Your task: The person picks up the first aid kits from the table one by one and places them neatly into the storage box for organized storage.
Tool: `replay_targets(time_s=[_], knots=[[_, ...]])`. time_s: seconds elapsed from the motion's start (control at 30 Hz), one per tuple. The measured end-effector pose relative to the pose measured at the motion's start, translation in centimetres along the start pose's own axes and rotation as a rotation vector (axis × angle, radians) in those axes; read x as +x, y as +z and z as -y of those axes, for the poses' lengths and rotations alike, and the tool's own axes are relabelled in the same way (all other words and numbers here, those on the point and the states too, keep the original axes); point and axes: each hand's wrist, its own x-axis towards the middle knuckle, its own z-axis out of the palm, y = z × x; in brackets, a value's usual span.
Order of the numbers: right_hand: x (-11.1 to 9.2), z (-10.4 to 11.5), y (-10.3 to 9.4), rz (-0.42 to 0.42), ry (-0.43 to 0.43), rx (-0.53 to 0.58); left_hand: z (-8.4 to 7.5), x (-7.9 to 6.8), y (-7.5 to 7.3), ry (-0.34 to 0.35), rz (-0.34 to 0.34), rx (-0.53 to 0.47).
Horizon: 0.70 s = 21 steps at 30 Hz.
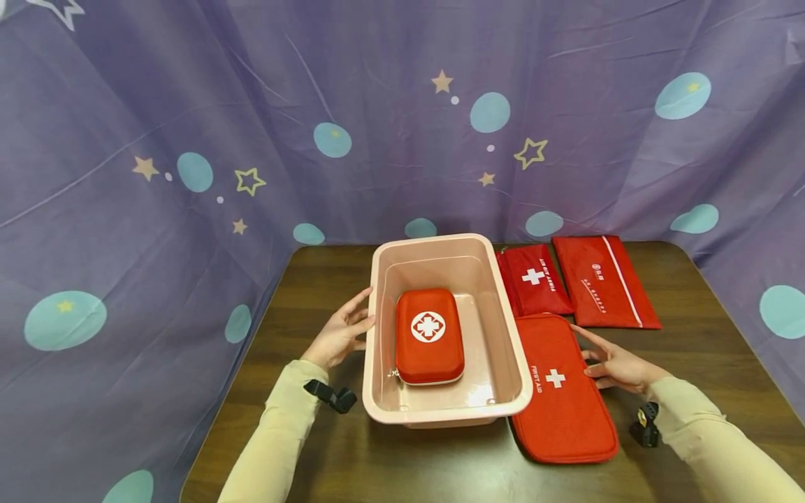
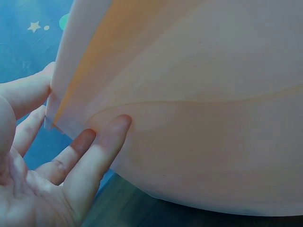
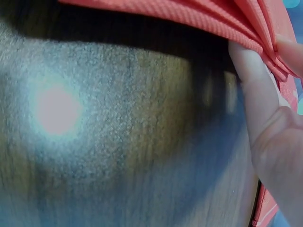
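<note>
A pale pink plastic bin (image 1: pixel 509 335) stands mid-table, and a red hard first aid case (image 1: pixel 430 363) with a white cross lies inside it. Fingertips of my left hand (image 1: pixel 339 334) touch the bin's left outer side; in the left wrist view the fingers (image 2: pixel 102 156) are spread and fairly straight against its wall (image 2: pixel 203 151). My right hand (image 1: pixel 619 367) pinches the right edge of a flat red first aid pouch (image 1: pixel 566 419). In the right wrist view the thumb (image 3: pixel 255 85) is beneath the pouch edge (image 3: pixel 189 21), with a finger above.
Behind the held pouch lie a smaller red first aid kit pouch (image 1: pixel 528 286) and a red zip bag (image 1: pixel 606 279) with a white stripe. All rest on a dark wooden table (image 1: pixel 679 307). A purple patterned curtain (image 1: pixel 402 168) hangs behind the table.
</note>
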Motion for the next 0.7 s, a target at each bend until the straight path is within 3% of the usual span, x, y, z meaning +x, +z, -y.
replay_targets(time_s=[0.7], knots=[[-0.22,0.61,0.45,0.060,-0.083,0.078,-0.17,-0.09,0.04,0.003,0.010,-0.001]])
